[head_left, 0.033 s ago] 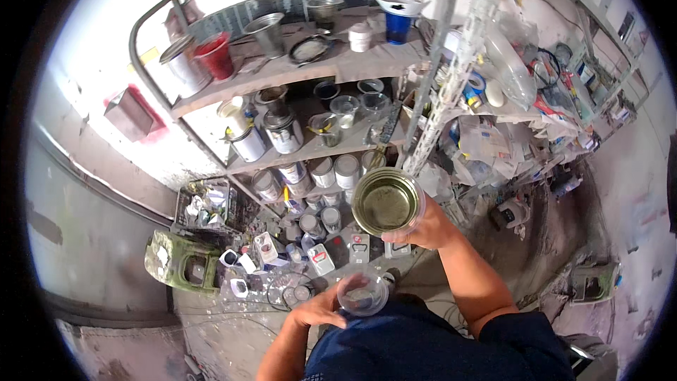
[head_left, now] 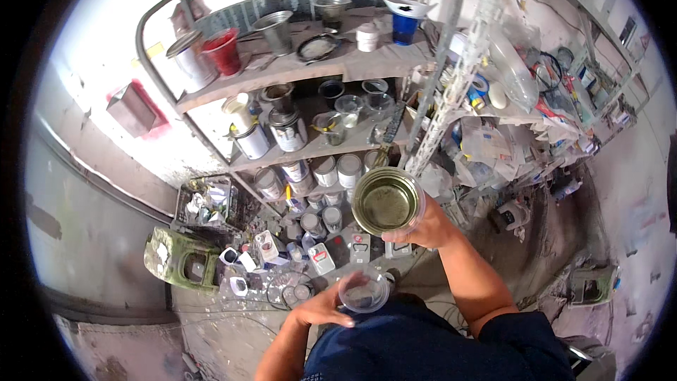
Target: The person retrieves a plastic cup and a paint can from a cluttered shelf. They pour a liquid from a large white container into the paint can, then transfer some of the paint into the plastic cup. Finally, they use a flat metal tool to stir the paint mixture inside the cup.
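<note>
Head view: far L of the L grip, a green part (head_left: 166, 266) sits on the flr, w/ a black crate (head_left: 234, 206) just behind it, full of crumpled bits. Well beyond both grips & to their L, a red cup (head_left: 224, 55) stands on the top shelf (head_left: 271, 83); on the next shelf down, nearer the grips, there's a paint can (head_left: 287, 132) w/ a smaller dark cup on it. Then the L grip (head_left: 326, 305), low, approx. at the person's waist: fingers round the L side of a clear cup (head_left: 369, 298), see-thru, mouth up. Next, up & R of that, the wide cup (head_left: 386, 202), yellow-green inside, mouth up, held by the R grip (head_left: 431, 227), which wraps its lower R side. Straight beyond the wide cup, a blue cup (head_left: 403, 29) on the top shelf. R of the R grip, farther off, a cluttered rack (head_left: 518, 118) w/ bags, tape etc.
</note>
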The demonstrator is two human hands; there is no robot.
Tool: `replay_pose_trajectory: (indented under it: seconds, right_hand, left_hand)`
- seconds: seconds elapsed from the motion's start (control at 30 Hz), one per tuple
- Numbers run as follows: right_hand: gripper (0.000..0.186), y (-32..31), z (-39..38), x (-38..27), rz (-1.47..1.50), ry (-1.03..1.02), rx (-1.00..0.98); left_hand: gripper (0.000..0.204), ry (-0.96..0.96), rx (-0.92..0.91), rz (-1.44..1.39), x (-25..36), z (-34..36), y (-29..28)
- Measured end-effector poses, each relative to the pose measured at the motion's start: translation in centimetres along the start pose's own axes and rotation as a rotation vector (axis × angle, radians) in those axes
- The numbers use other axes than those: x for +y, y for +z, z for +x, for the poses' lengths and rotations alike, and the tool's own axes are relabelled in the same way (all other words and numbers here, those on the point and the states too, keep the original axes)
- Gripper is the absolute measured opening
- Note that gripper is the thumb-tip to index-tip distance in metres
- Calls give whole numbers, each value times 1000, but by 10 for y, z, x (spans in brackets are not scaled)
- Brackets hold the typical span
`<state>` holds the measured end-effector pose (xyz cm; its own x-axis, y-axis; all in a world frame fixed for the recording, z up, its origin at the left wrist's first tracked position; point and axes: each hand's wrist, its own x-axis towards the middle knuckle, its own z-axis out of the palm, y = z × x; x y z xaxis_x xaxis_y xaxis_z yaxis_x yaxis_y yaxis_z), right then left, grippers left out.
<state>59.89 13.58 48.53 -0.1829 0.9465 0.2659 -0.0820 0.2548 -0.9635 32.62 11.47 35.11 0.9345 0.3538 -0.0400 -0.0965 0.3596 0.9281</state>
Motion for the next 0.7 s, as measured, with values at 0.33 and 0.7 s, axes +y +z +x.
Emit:
replay_pose_trajectory:
  seconds: [0.33, 0.7]
  right_hand:
    - [82, 93, 22, -13, -148, 10, -117]
    - [83, 134, 26, -21, -307, -34, -169]
  left_hand:
    - [90, 284, 541, 307, 29, -66, -20]
    - [89, 388, 668, 314, 51, -97, -27]
